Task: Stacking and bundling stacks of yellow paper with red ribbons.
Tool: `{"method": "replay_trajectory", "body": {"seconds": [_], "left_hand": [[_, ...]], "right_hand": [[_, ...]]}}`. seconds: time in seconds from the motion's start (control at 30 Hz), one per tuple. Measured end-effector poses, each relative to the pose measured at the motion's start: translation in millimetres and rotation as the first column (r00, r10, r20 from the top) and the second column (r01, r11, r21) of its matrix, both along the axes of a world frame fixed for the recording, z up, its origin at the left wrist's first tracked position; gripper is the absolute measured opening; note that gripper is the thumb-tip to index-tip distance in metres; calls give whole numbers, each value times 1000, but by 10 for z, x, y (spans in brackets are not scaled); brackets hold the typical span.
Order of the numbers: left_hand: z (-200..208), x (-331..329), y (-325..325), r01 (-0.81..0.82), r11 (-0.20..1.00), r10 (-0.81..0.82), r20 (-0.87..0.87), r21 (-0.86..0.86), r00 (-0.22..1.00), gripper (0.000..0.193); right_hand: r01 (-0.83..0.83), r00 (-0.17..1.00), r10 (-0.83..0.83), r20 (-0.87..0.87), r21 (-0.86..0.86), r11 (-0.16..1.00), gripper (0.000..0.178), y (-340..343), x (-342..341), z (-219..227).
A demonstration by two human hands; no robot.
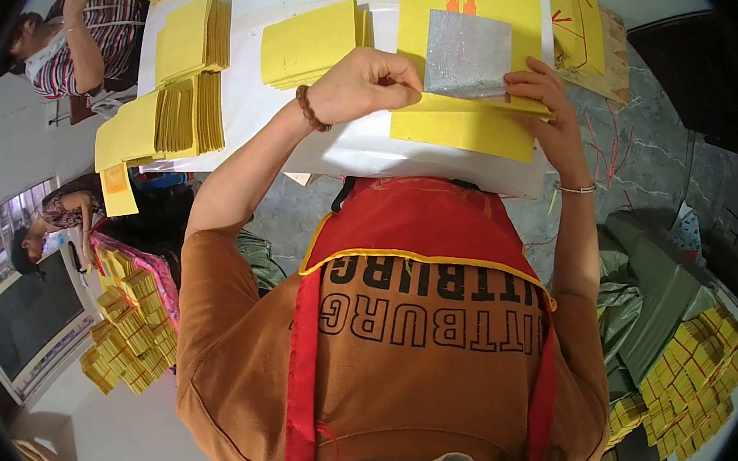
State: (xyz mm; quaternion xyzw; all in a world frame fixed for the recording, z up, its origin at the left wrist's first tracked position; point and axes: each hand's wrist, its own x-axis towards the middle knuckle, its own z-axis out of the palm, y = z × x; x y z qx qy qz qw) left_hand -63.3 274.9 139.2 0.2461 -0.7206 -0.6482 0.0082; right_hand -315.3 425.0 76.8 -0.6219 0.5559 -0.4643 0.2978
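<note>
Holding a narrow raised band of yellow paper across its width, with a hand at each end, along the lower edge of the silver-grey square on the yellow sheet. Lying near the front edge of the white-covered counter, straight ahead of the body and just right of a folded yellow bundle. Probably best to hold the band parallel to the square's edge, match the height at both ends before pressing, then run pressure outward from the middle, so as to avoid a slanted crease. Better, too, to press lightly near the silver-grey surface, judging by its thin look.

Pinching the band's left end between thumb and forefinger with the left hand, the other fingers curled toward the palm, with the forearm slanting up from the lower left. Reaching more steeply with the right hand, fingers extended and slightly spread near the square's lower right corner and the band's right end; cannot tell whether gripping there or only resting. Working with elbows wide and wrists outside the paper, wearing a beaded bracelet on the left and a thin bangle on the right, well clear of the fold
</note>
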Motion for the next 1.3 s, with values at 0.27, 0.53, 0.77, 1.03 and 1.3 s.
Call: {"method": "replay_trajectory", "body": {"seconds": [0.27,0.53,0.77,1.03,1.3], "left_hand": [[-8,5,146,88,474,-472,-169,-876,865,31],[-61,10,136,183,415,-486,-47,-891,873,49],[-31,15,139,171,363,-513,-44,-916,857,57],[-37,17,108,214,425,-507,-36,-879,861,51],[50,31,69,116,582,-403,-161,-805,901,21]], "right_hand": [[-25,999,25,34,7,1000,31,7,-27,43],[-23,999,24,34,-18,1000,24,-2,-31,-3],[-22,998,23,50,-22,1000,20,6,-49,-11],[-24,998,26,62,-20,999,20,9,-38,2],[-80,990,85,109,-46,996,22,-17,-125,-31]]}}
